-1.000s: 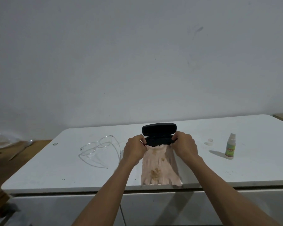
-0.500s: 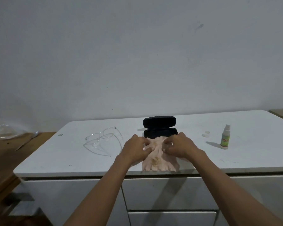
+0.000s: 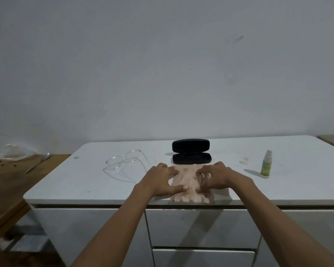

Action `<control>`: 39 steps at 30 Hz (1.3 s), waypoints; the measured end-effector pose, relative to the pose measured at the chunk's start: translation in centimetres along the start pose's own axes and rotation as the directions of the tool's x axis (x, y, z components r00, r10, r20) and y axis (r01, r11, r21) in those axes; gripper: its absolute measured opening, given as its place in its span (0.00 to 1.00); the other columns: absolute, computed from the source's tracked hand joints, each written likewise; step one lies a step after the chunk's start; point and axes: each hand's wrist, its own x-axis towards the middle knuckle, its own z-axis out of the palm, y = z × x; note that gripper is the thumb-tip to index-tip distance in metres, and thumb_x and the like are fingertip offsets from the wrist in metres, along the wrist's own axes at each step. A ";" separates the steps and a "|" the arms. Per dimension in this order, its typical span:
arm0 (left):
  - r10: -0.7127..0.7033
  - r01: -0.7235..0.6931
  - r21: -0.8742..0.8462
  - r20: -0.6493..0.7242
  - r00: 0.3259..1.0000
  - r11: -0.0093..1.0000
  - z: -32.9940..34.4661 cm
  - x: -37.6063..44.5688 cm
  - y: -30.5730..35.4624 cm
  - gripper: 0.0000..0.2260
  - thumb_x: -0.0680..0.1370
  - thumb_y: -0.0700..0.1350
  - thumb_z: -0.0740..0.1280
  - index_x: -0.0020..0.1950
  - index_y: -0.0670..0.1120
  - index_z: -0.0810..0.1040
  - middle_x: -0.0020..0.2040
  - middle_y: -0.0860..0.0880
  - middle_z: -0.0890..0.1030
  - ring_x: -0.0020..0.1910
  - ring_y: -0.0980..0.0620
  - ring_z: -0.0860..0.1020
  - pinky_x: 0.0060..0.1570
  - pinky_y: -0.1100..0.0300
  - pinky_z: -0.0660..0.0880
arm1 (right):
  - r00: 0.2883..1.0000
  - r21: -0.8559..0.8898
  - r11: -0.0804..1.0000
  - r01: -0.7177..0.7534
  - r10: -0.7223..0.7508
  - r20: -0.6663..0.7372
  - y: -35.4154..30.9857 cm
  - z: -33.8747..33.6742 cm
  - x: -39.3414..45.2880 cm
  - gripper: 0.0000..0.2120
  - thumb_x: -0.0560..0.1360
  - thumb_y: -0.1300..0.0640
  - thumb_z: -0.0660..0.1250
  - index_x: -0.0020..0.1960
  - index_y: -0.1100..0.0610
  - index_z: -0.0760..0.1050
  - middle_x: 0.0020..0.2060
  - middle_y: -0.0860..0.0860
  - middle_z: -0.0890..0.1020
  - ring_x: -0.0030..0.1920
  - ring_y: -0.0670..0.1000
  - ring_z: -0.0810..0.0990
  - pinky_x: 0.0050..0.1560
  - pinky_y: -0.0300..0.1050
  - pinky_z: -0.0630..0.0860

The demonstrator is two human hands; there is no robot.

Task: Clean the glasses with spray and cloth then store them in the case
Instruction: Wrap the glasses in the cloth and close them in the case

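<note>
A pink cloth (image 3: 187, 177) with brownish marks lies flat near the front edge of the white table (image 3: 75, 182). My left hand (image 3: 160, 180) rests on its left side with the fingers and thumb stretched out. My right hand (image 3: 217, 177) presses its right side with bent fingertips. Just behind the cloth stands the black glasses case (image 3: 191, 158), open, with its lid raised. Clear-framed glasses (image 3: 124, 160) lie to the left of my hands with the temples unfolded. The small spray bottle (image 3: 266, 164) stands upright at the right, and its small cap (image 3: 244, 160) lies beside it.
Drawers (image 3: 201, 226) sit under the table's front edge. A lower wooden surface (image 3: 10, 180) adjoins at the left and carries a clear plastic bag (image 3: 13, 152) and a spoon-like utensil. A plain wall rises behind the table.
Both hands left the case, gathered the cloth in front of it, and now have it spread flat. The camera view has shifted back and up.
</note>
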 end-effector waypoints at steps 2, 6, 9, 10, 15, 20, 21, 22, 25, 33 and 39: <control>0.013 -0.014 0.024 0.008 1.000 1.000 0.0 -0.2 -0.1 0.37 0.70 0.77 0.57 0.67 0.52 0.76 0.61 0.51 0.80 0.62 0.47 0.73 0.58 0.50 0.73 | 0.999 -0.002 1.000 0.004 -0.004 0.033 -0.1 -0.3 -0.1 0.33 0.71 0.37 0.74 0.74 0.42 0.70 0.70 0.53 0.71 0.72 0.58 0.65 0.71 0.54 0.69; 0.008 -0.012 -0.060 -0.073 0.997 0.998 -0.1 -0.8 0.1 0.36 0.72 0.74 0.61 0.71 0.51 0.73 0.68 0.51 0.77 0.69 0.49 0.71 0.64 0.50 0.71 | 1.000 -0.029 0.999 0.022 -0.023 -0.018 -0.8 0.0 1.2 0.32 0.70 0.40 0.73 0.72 0.45 0.73 0.69 0.51 0.74 0.69 0.57 0.71 0.69 0.53 0.72; 0.007 -0.030 -0.093 -0.238 0.971 0.995 -1.4 -1.6 -0.4 0.28 0.76 0.67 0.65 0.69 0.51 0.76 0.66 0.51 0.79 0.67 0.51 0.72 0.64 0.52 0.71 | 0.965 0.126 0.977 0.171 -0.140 -0.223 -2.2 0.4 2.5 0.21 0.71 0.47 0.71 0.63 0.50 0.80 0.59 0.50 0.83 0.57 0.53 0.81 0.58 0.53 0.80; -0.010 -0.016 -0.091 -0.273 0.962 0.996 -2.0 -2.0 -1.0 0.27 0.76 0.67 0.64 0.68 0.51 0.77 0.66 0.52 0.80 0.67 0.51 0.73 0.64 0.54 0.72 | 0.946 0.147 0.963 0.226 -0.180 -0.271 -3.1 0.6 2.9 0.17 0.73 0.49 0.70 0.60 0.52 0.82 0.56 0.50 0.85 0.54 0.53 0.82 0.56 0.53 0.80; -0.147 0.100 -0.140 -0.379 0.914 0.985 -3.4 -5.3 -5.8 0.21 0.80 0.61 0.63 0.65 0.50 0.80 0.64 0.53 0.82 0.65 0.52 0.76 0.64 0.56 0.71 | 0.881 0.148 0.917 0.371 -0.297 -0.369 -8.6 1.5 5.7 0.17 0.76 0.55 0.73 0.65 0.52 0.80 0.58 0.50 0.84 0.58 0.51 0.82 0.60 0.50 0.80; -0.222 0.200 -0.095 -0.455 0.862 0.975 -3.6 -8.5 -10.6 0.16 0.77 0.39 0.65 0.63 0.46 0.81 0.62 0.49 0.83 0.64 0.48 0.77 0.60 0.54 0.75 | 0.871 0.100 0.905 0.413 -0.360 -0.336 -12.0 2.2 8.8 0.19 0.77 0.64 0.68 0.66 0.51 0.80 0.56 0.51 0.84 0.56 0.52 0.82 0.55 0.50 0.80; -0.230 0.220 -0.076 -0.455 0.860 0.973 -3.5 -8.8 -11.3 0.18 0.75 0.35 0.64 0.63 0.45 0.82 0.62 0.48 0.82 0.64 0.47 0.77 0.59 0.53 0.76 | 0.871 0.096 0.906 0.412 -0.361 -0.333 -12.3 2.4 9.2 0.20 0.77 0.66 0.67 0.66 0.50 0.80 0.56 0.51 0.84 0.56 0.52 0.82 0.54 0.49 0.80; -0.232 0.233 -0.055 -0.457 0.859 0.971 -3.4 -9.1 -12.0 0.20 0.73 0.32 0.64 0.62 0.45 0.82 0.62 0.46 0.83 0.62 0.45 0.78 0.58 0.52 0.76 | 0.871 0.092 0.907 0.411 -0.361 -0.334 -12.5 2.6 9.7 0.22 0.76 0.67 0.66 0.66 0.48 0.80 0.55 0.51 0.83 0.56 0.52 0.82 0.53 0.49 0.80; -0.200 0.243 0.027 -0.480 0.854 0.970 -2.8 -9.4 -13.9 0.19 0.70 0.30 0.69 0.57 0.45 0.84 0.57 0.45 0.84 0.58 0.42 0.80 0.52 0.50 0.79 | 0.857 0.058 0.903 0.426 -0.383 -0.344 -13.0 3.0 10.9 0.27 0.74 0.69 0.65 0.67 0.46 0.79 0.56 0.51 0.84 0.57 0.52 0.81 0.55 0.49 0.79; -0.153 0.205 0.022 -0.589 0.793 0.978 -1.1 -8.2 -15.9 0.08 0.67 0.35 0.79 0.43 0.45 0.86 0.47 0.47 0.85 0.46 0.44 0.83 0.33 0.52 0.81 | 0.781 0.064 0.865 0.498 -0.415 -0.467 -13.3 4.5 13.3 0.14 0.78 0.63 0.68 0.60 0.53 0.85 0.53 0.51 0.88 0.57 0.54 0.84 0.56 0.44 0.76; -0.187 0.159 -0.105 -0.707 0.683 0.982 -1.9 -7.0 -16.1 0.05 0.75 0.36 0.72 0.48 0.41 0.86 0.45 0.45 0.86 0.41 0.44 0.84 0.39 0.50 0.82 | 0.639 0.146 0.788 0.598 -0.359 -0.681 -13.7 3.4 13.4 0.11 0.78 0.65 0.68 0.55 0.57 0.86 0.45 0.52 0.89 0.49 0.56 0.86 0.54 0.50 0.79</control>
